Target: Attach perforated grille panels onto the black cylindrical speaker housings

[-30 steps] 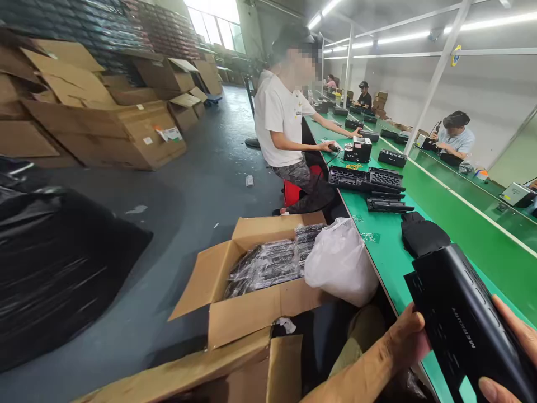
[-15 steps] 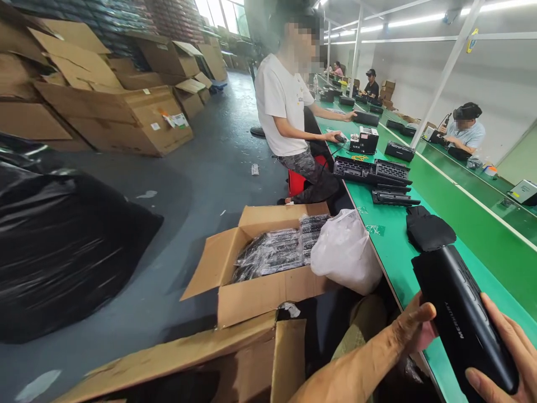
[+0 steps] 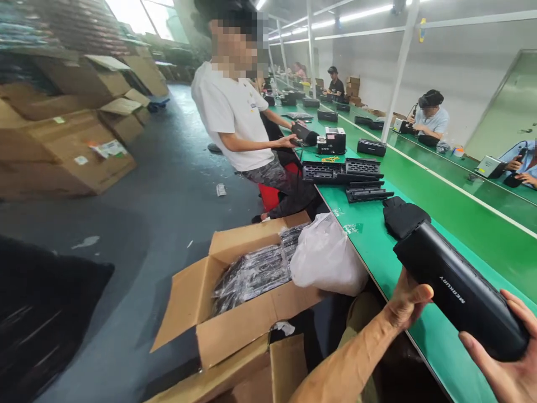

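Note:
Both my hands hold a black cylindrical speaker [image 3: 459, 291] with the word MERKURY on its side, up above the bench's near edge. My left hand [image 3: 405, 302] cradles its lower left side, thumb standing apart. My right hand [image 3: 499, 358] grips the far end from below. Just beyond the speaker, a black fabric pouch [image 3: 403, 217] lies on the green workbench [image 3: 369, 246], close to the speaker's upper end but apart from it.
An open cardboard box [image 3: 239, 330] holds plastic-wrapped black items beside a white plastic bag [image 3: 327, 260]. A seated co-worker [image 3: 230, 112] holds a similar speaker [image 3: 304, 134]. Black parts [image 3: 342, 173] stand on the bench. More workers sit along a second bench.
The speaker has turned from a steep slant to a flatter one, its lettering now level and facing up. My left hand closed back against it. The view swung left.

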A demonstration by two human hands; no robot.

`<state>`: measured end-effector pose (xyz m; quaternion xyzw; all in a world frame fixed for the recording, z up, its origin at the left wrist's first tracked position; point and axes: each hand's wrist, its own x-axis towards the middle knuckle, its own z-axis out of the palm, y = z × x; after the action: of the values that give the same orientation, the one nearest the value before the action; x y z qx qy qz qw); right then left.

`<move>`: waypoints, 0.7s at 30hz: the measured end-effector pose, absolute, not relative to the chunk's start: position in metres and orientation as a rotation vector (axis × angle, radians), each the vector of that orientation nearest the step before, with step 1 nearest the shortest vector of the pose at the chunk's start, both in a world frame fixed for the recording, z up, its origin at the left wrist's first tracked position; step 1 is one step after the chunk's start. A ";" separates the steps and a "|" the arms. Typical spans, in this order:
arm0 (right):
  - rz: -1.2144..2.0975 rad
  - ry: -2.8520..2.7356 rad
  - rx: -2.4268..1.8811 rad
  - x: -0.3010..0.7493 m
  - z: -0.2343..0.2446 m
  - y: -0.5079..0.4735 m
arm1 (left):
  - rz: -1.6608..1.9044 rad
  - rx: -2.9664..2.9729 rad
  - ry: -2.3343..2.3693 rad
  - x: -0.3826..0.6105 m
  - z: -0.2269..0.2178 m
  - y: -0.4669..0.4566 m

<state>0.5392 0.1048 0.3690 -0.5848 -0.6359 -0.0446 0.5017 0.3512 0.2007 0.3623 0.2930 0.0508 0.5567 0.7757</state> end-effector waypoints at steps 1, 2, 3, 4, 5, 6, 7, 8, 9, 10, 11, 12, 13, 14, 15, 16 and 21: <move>-0.083 -1.545 -1.409 0.540 0.373 0.104 | 1.194 0.699 0.144 0.341 0.364 0.206; -0.063 -1.556 -1.400 0.543 0.378 0.102 | 1.193 0.793 0.189 0.329 0.368 0.213; -0.049 -1.572 -1.390 0.545 0.382 0.099 | 1.202 0.911 0.242 0.316 0.373 0.221; -0.037 -1.592 -1.378 0.547 0.386 0.097 | 1.202 1.050 0.291 0.303 0.379 0.229; -0.026 -1.615 -1.368 0.549 0.389 0.094 | 1.164 1.183 0.311 0.291 0.386 0.236; -0.017 -1.634 -1.358 0.550 0.390 0.092 | 1.103 1.286 0.308 0.282 0.393 0.242; -0.003 -1.641 -1.353 0.552 0.391 0.091 | 1.032 1.353 0.289 0.275 0.399 0.246; 0.016 -1.634 -1.357 0.552 0.392 0.091 | 0.974 1.379 0.266 0.271 0.404 0.249; 0.030 -1.624 -1.364 0.554 0.393 0.091 | 0.944 1.377 0.252 0.269 0.408 0.250; 0.040 -1.620 -1.368 0.555 0.395 0.092 | 0.943 1.362 0.253 0.268 0.410 0.249; 0.052 -1.628 -1.373 0.557 0.397 0.093 | 0.966 1.339 0.265 0.269 0.409 0.247; 0.066 -1.645 -1.383 0.559 0.400 0.093 | 1.006 1.305 0.276 0.271 0.407 0.245; 0.085 -1.658 -1.399 0.561 0.404 0.093 | 1.047 1.255 0.279 0.274 0.403 0.241; 0.125 -1.655 -1.409 0.562 0.407 0.092 | 1.090 1.186 0.272 0.278 0.397 0.236; 0.189 -1.619 -1.399 0.562 0.409 0.091 | 1.129 1.094 0.255 0.284 0.389 0.231; 0.258 -1.564 -1.367 0.559 0.409 0.090 | 1.158 0.985 0.230 0.292 0.381 0.225; 0.242 -1.757 -1.335 0.528 0.388 0.104 | 0.904 0.603 0.075 0.350 0.340 0.188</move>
<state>0.5281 0.1038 0.3877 -0.5387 -0.7090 0.0977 0.4446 0.3497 0.1882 0.3403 0.2866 0.0357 0.4299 0.8554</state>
